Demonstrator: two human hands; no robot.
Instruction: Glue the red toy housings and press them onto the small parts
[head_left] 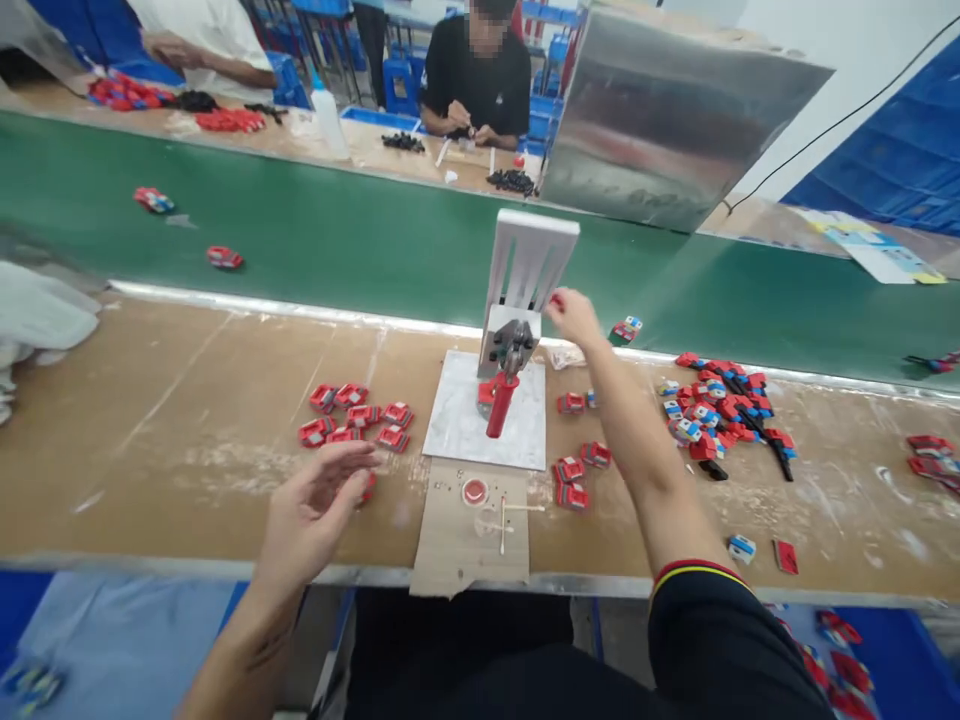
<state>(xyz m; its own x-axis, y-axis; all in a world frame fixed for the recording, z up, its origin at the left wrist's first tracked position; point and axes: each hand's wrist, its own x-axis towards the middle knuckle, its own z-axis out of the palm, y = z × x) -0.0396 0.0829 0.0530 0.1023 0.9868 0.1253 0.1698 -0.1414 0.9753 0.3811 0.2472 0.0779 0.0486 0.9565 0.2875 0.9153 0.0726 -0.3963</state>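
Note:
My left hand hovers over the table's front left, its thumb and curved fingers apart. A red piece shows just past the thumb, partly hidden by it. My right hand reaches to the right side of an upright grey stand, its fingers closed on a small red piece. Between the hands stands a toggle clamp press with a red handle, on a white base plate. A red part sits under the clamp, mostly hidden by the handle.
Red toy-car-like pieces lie left of the plate, others right. A mixed pile is farther right. Cardboard in front bears a small round dish and cotton swabs. Beyond runs a green belt; co-workers sit opposite.

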